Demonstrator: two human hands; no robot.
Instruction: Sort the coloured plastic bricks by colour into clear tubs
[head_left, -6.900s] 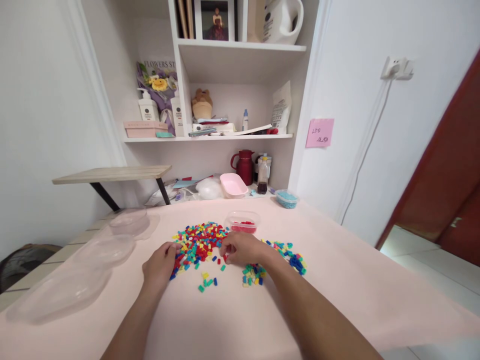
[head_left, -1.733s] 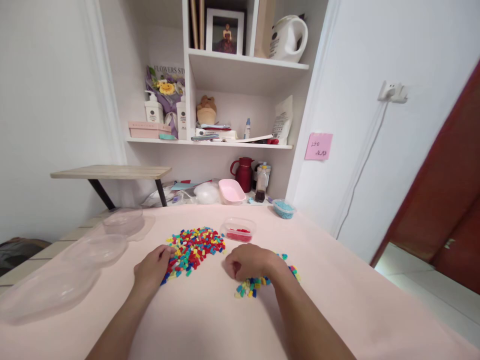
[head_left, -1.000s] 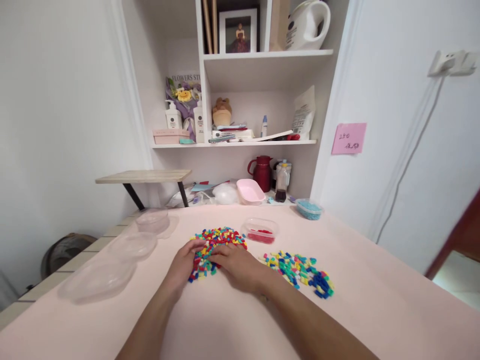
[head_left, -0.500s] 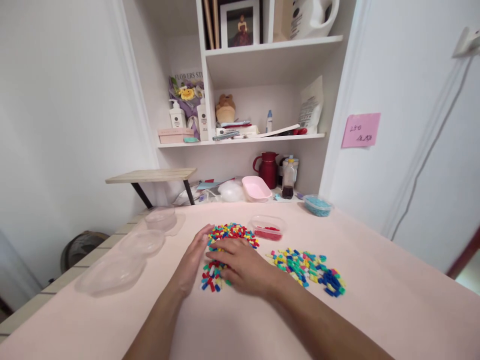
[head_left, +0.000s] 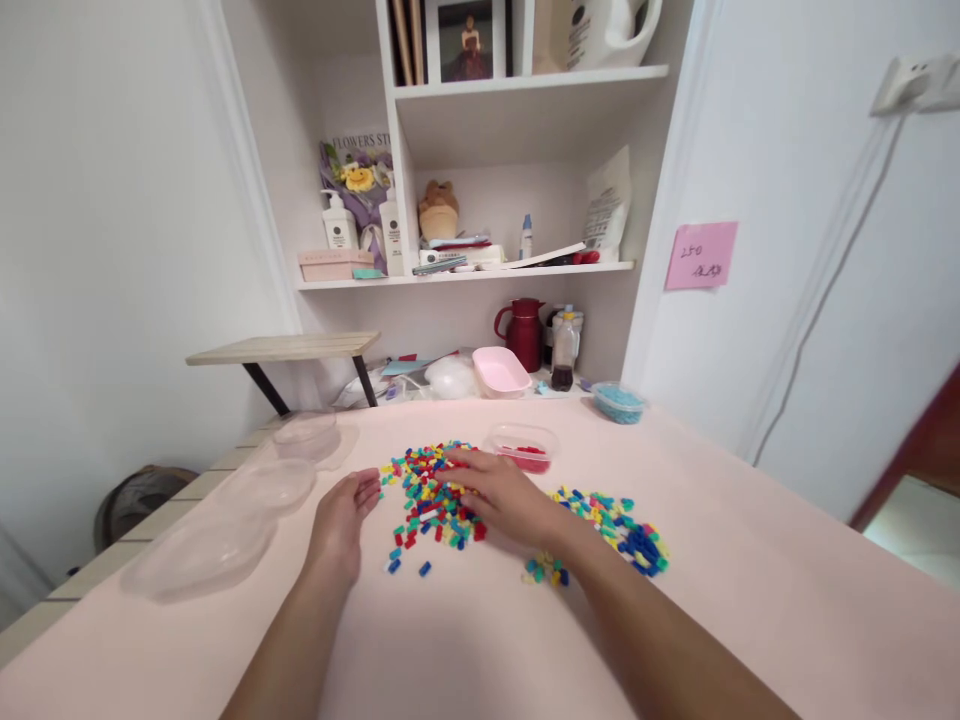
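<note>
A pile of small coloured toy bricks (head_left: 431, 500) lies on the pink tabletop in front of me. My right hand (head_left: 506, 492) rests over the right side of this pile with its fingers spread, touching bricks. Just left of the pile, my left hand (head_left: 341, 520) stands on its edge, palm toward the bricks, fingers loosely bent and nothing in it. A second spread of bricks (head_left: 611, 520), with a dark blue cluster, is partly behind my right wrist. Under that forearm lies a small yellow and green group (head_left: 545, 570).
Behind the pile is a clear tub with red bricks (head_left: 529, 458). A tub of light blue bricks (head_left: 619, 402) stands back right. Clear plastic containers (head_left: 206, 550) line the left edge. A pink tray (head_left: 501, 372) and a red jug (head_left: 523, 333) are at the back, below shelves.
My hands have moved apart: the left drew back leftward, the right shifted slightly right. The pile has spread out flatter, with loose bricks at its front. The view turned slightly right.
</note>
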